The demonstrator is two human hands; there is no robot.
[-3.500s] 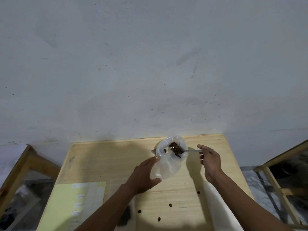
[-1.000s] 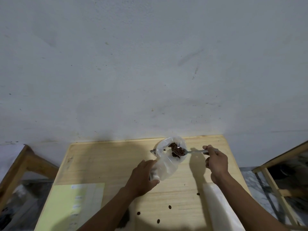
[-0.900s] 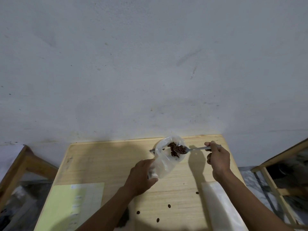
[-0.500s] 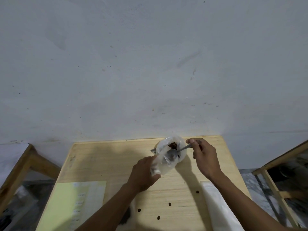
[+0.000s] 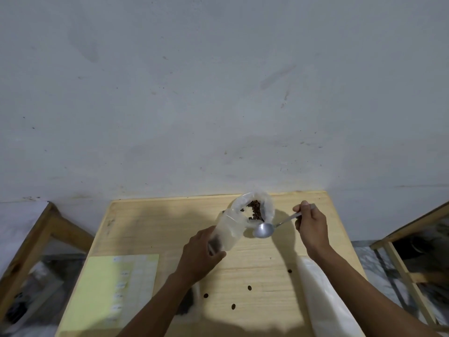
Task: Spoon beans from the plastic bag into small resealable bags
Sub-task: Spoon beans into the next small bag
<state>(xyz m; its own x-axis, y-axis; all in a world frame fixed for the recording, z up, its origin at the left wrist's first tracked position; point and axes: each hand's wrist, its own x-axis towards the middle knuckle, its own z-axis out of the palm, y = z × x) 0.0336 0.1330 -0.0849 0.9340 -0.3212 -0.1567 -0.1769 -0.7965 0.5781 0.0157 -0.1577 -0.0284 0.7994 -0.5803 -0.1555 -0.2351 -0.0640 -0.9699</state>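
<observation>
A clear plastic bag (image 5: 266, 209) with dark brown beans (image 5: 255, 210) inside stands open at the far side of the wooden table (image 5: 150, 224). My left hand (image 5: 200, 255) grips a small clear resealable bag (image 5: 227, 233), tilted with its mouth toward the big bag; something dark shows at its lower end. My right hand (image 5: 311, 226) pinches the handle of a metal spoon (image 5: 263, 230). The spoon's bowl looks empty and hovers just right of the small bag's mouth, in front of the big bag.
Several loose beans (image 5: 249, 287) lie on the near part of the table. A yellow-green sheet (image 5: 109, 288) lies at the near left. A white plastic piece (image 5: 323, 295) lies by my right forearm. A filled small bag (image 5: 188, 302) peeks from under my left arm. Wooden frames stand at both sides.
The loaded spoon came out of the big bag, tipped into the small bag, and now sits empty just outside it. My right hand drew back to the right.
</observation>
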